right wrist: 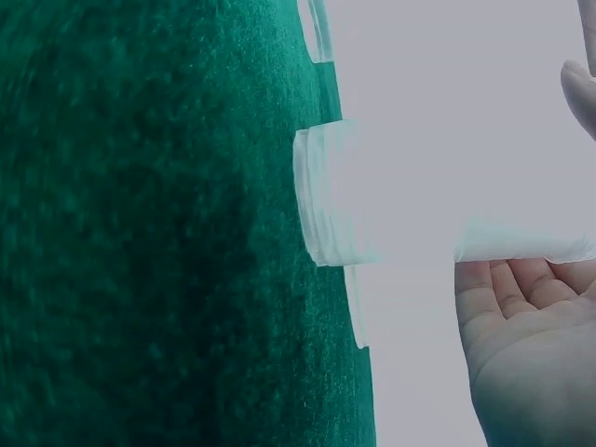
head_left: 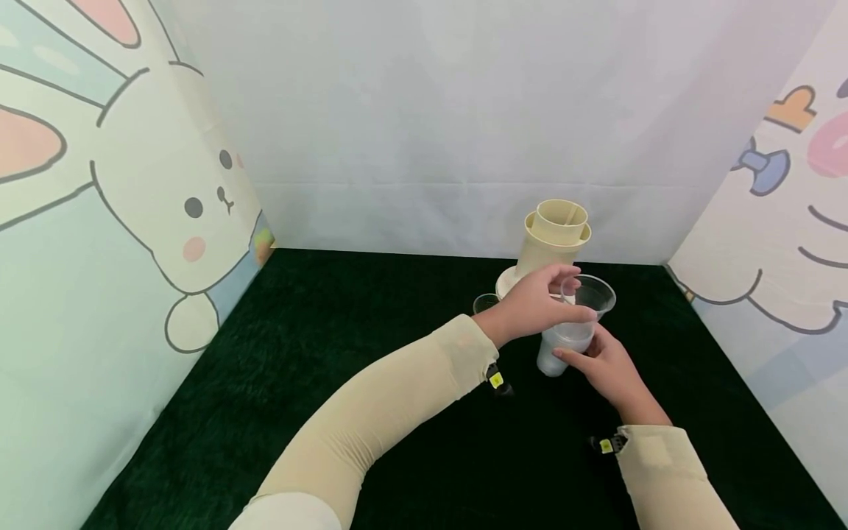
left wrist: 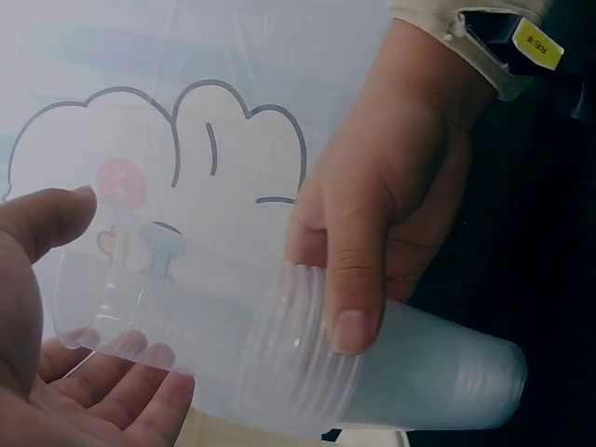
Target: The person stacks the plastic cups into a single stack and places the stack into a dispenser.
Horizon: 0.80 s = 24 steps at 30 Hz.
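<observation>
A stack of clear plastic cups [head_left: 555, 355] stands tilted over the dark green cloth on the right. My right hand [head_left: 612, 372] grips this stack from the right, its thumb [left wrist: 352, 307] lying across the layered rims in the left wrist view. Out of the stack's top extends one clear plastic cup [head_left: 599, 293], wide mouth up. My left hand [head_left: 539, 305] reaches across and holds that cup between thumb and fingers; the fingertips show through its wall. In the right wrist view, the right hand [right wrist: 535, 345] lies beside a washed-out stack of cups [right wrist: 326, 196].
Behind the hands stands a cream cylinder [head_left: 546, 254] with a smaller cylinder [head_left: 559, 221] in its top and a white round base [head_left: 506, 281]. Another clear cup [head_left: 486, 300] is partly hidden by the left wrist. Printed fabric walls [head_left: 424, 110] enclose the green cloth [head_left: 298, 331].
</observation>
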Tool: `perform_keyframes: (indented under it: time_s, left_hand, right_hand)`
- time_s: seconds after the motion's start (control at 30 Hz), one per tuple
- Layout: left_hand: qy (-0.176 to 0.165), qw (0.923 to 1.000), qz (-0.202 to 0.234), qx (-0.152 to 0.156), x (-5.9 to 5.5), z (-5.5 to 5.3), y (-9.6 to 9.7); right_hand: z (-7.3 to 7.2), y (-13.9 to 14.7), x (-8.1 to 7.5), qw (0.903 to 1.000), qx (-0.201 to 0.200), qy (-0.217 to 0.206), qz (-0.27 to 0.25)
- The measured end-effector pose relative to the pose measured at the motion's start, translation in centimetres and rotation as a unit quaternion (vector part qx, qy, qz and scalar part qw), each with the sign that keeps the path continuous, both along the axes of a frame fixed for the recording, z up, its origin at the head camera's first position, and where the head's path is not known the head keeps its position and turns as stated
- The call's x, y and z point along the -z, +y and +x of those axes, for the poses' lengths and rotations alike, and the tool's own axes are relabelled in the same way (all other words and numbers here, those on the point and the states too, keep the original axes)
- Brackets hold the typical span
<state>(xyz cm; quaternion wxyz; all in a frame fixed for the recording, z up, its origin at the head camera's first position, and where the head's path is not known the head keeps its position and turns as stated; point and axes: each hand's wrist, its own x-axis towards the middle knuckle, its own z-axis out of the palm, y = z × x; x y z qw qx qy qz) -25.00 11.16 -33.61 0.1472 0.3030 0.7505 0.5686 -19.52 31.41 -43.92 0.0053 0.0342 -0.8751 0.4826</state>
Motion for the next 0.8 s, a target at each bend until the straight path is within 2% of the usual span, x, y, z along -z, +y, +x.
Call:
perform_keyframes:
  time_s: [0.3, 0.6, 0.8]
  left_hand:
    - [-0.018, 0.9995, -0.016, -0.019, 2.0, -0.1, 0.5]
    - [-0.011, 0.9998, -0.012, -0.008, 3.5, -0.3, 0.5]
    - [0.002, 0.9993, -0.035, -0.01, 4.4, -0.5, 0.5]
  right_hand:
    - [0.0, -0.1, 0.1, 1.0, -0.003, 0.008, -0.001]
    - [-0.1, -0.2, 0.1, 0.9998, -0.009, 0.015, -0.006]
    - [-0.2, -0.3, 0.0, 0.9998, -0.01, 0.015, -0.004]
